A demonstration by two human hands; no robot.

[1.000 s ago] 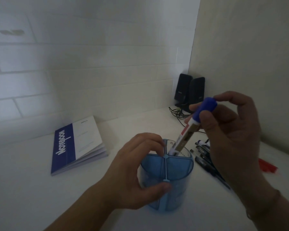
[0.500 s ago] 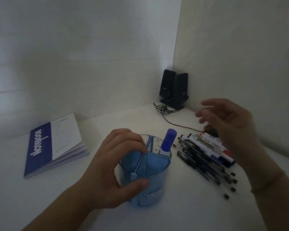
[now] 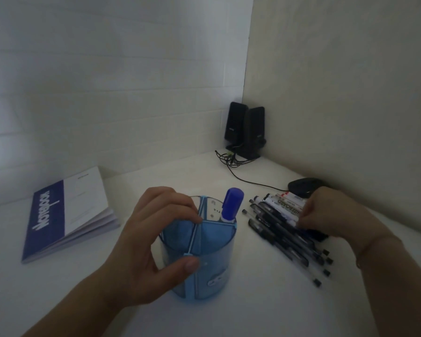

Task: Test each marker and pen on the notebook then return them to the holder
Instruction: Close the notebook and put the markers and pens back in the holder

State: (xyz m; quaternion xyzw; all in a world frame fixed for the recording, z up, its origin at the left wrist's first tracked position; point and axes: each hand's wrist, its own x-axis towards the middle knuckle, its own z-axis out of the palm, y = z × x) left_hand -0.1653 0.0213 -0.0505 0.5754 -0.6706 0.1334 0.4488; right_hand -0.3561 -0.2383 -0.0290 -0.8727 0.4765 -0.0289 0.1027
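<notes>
The notebook [image 3: 66, 216] lies shut at the bench's left, and the left hand [image 3: 153, 242] grips the holder [image 3: 204, 259], where one blue-capped marker [image 3: 231, 205] stands in a rear compartment. The right hand [image 3: 331, 215] curls onto the markers [image 3: 283, 206] and pens [image 3: 284, 235] lying to the right, apparently picking the next one. Next it must lift one clear, uncap it, and carry it left to the notebook, which needs opening.

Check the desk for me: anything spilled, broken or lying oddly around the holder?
Nothing stands out. The holder stands upright in the left hand, with the blue-capped marker leaning in a rear compartment. The pens and markers lie in a loose pile under the right hand; the notebook is closed.
</notes>
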